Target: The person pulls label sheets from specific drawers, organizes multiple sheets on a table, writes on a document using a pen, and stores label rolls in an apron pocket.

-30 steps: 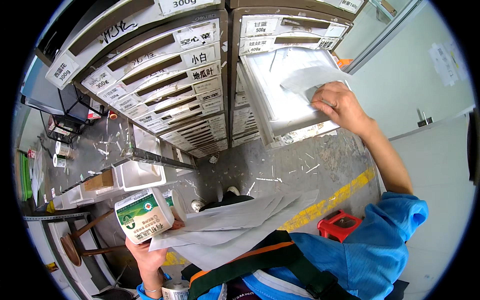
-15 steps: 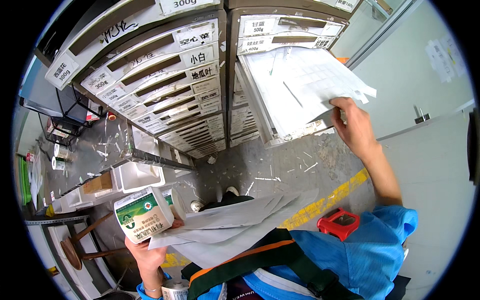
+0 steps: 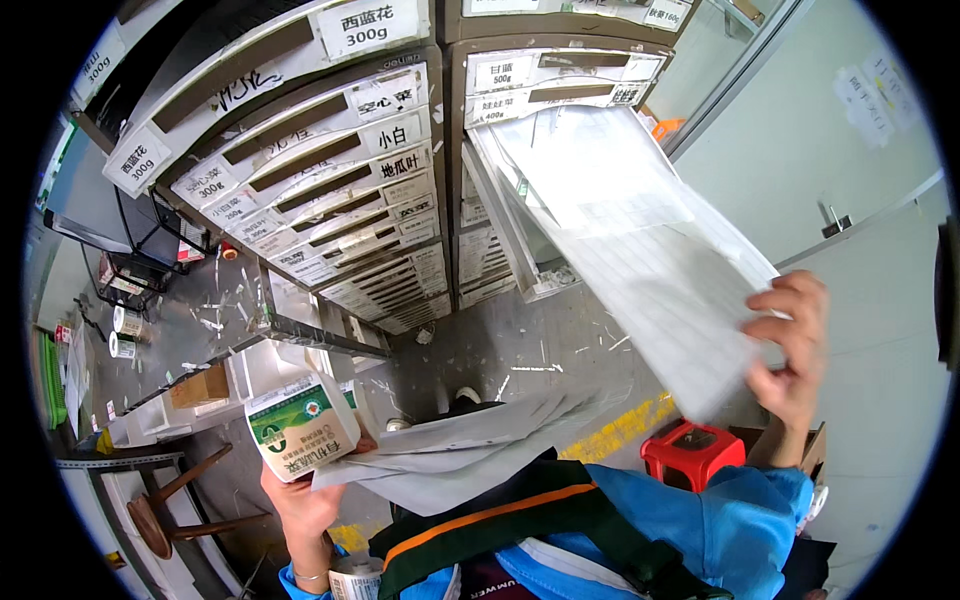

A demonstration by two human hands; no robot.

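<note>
Paper sheets (image 3: 650, 270) stretch past open drawer's (image 3: 492, 205) front edge; right hand's (image 3: 790, 345) grip pinches their outer edge, slightly blurred.
Grey floor (image 3: 480, 350), scraps, yellow stripe (image 3: 620, 428), red stool (image 3: 695, 450); littered desk (image 3: 170, 330) left. Versus previous frame: sheets drawn farther out, right hand farther from cabinet (image 3: 445, 200). Left hand (image 3: 303, 510) grips printed green-and-white label roll (image 3: 300, 425), fanned papers (image 3: 450, 460); drawer labels (image 3: 365, 28) show dark characters.

workroom: labelled drawer cabinets (image 3: 310, 172), label rolls (image 3: 303, 425), yellow-lined floor (image 3: 470, 345)

Bright light, right grip (image 3: 792, 340) blurred, white papers (image 3: 600, 170) washed out, fisheye-bent edges
</note>
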